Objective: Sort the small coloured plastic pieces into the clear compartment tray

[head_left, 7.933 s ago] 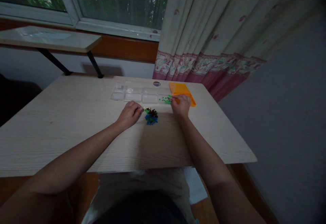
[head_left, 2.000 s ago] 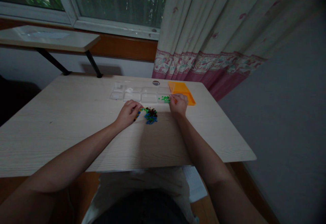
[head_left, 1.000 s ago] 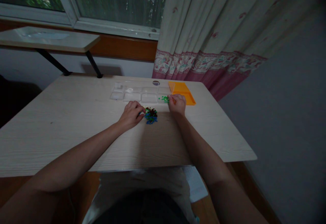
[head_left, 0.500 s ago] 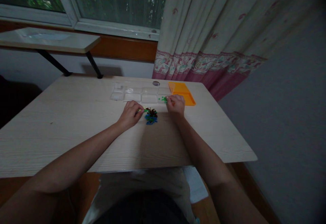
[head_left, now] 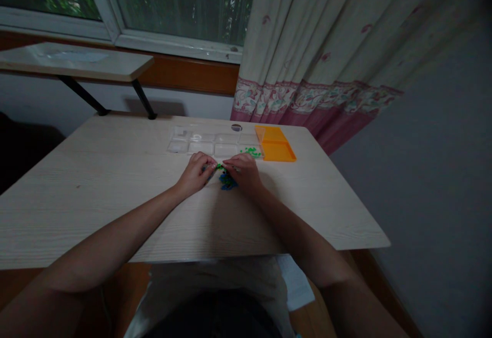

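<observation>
A small pile of mixed beads [head_left: 226, 180], blue, dark and green, lies on the light wooden table [head_left: 115, 184]. My left hand [head_left: 197, 173] rests curled at the pile's left edge, fingertips pinched. My right hand [head_left: 242, 172] lies over the pile's right side, fingers closed toward the left hand. What either pinch holds is too small to make out. Behind them a clear compartment tray [head_left: 207, 140] has green beads [head_left: 251, 151] in its right-hand cell.
An orange lid [head_left: 274, 150] lies right of the clear tray. A round hole [head_left: 236, 127] is in the table near its far edge. A curtain [head_left: 326, 71] hangs at the back right, a narrow shelf [head_left: 73, 61] at the back left.
My right hand has left the green beads by the orange lid and come left onto the mixed pile, meeting the left hand. The left hand has stayed at the pile.
</observation>
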### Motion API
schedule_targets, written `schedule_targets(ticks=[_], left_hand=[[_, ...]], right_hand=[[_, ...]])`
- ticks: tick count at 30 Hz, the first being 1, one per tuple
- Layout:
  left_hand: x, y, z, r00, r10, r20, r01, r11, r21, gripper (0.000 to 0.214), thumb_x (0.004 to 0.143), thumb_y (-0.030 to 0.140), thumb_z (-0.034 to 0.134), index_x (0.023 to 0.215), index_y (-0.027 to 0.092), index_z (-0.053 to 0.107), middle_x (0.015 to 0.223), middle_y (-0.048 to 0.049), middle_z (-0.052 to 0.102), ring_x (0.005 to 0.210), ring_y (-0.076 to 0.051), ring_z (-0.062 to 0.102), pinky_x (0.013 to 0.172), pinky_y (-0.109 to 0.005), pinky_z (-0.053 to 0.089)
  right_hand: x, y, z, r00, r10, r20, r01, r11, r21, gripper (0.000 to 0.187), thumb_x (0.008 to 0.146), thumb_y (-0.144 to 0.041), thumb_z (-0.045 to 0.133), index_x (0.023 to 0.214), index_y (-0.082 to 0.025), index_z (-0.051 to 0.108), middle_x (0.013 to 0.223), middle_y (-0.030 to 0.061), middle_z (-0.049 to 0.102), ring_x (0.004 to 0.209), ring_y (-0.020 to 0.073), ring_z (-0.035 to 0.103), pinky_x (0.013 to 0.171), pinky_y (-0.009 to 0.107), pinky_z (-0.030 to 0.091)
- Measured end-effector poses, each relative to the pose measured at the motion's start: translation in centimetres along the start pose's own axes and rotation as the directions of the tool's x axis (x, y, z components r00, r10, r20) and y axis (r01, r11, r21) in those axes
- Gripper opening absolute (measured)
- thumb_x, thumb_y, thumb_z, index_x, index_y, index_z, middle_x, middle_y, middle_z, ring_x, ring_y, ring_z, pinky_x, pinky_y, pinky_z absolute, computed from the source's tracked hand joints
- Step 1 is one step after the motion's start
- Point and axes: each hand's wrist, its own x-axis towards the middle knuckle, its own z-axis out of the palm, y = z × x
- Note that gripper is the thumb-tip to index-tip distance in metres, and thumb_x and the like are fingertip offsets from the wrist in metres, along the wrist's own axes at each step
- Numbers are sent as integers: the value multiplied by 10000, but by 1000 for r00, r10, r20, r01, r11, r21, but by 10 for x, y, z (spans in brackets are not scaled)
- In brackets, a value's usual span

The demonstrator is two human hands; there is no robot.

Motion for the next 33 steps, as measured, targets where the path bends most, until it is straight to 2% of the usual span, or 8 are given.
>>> schedule_targets(ticks=[5, 10, 20, 28, 33], left_hand=[[0, 2, -1, 1000, 16, 13, -16, 1000, 12, 205, 963, 368, 499, 936, 207, 622, 932, -62, 608, 974, -219, 538, 916, -385, 422], [0, 7, -2, 1000, 10, 24, -11, 1000, 22, 222, 964, 380, 495, 933, 204, 627, 925, -64, 613, 967, -220, 539, 916, -391, 420], [-1, 5, -1, 999, 30, 31, -31, 999, 39, 193, 950, 370, 533, 928, 208, 635, 913, -60, 619, 953, -220, 544, 897, -388, 421], [-2, 5, -1, 998, 47, 37, -48, 998, 37, 203, 961, 361, 510, 928, 203, 633, 908, -58, 615, 940, -216, 541, 883, -378, 419], [-2, 6, -2, 999, 18, 28, -19, 999, 30, 213, 971, 346, 476, 969, 197, 627, 917, -66, 619, 938, -220, 540, 886, -382, 423]], right_hand=[[0, 1, 0, 995, -77, 61, 72, 994, 79, 296, 962, -427, 517, 1006, -272, 766, 899, 41, 703, 919, 193, 584, 872, 340, 399], [0, 1, 1, 994, -74, 83, 67, 994, 89, 328, 965, -459, 499, 1013, -275, 766, 906, 41, 708, 917, 187, 591, 876, 335, 405], [-1, 3, 4, 997, -40, 63, 30, 987, 155, 233, 918, -433, 601, 916, -278, 774, 831, 22, 723, 838, 179, 619, 838, 334, 428], [0, 0, 5, 997, -51, 60, 38, 981, 192, 281, 913, -472, 594, 864, -257, 768, 804, 28, 725, 821, 186, 624, 825, 349, 442], [1, 3, 2, 998, -50, 31, 44, 984, 171, 271, 916, -452, 599, 847, -247, 762, 797, 26, 723, 825, 181, 627, 834, 342, 450]])
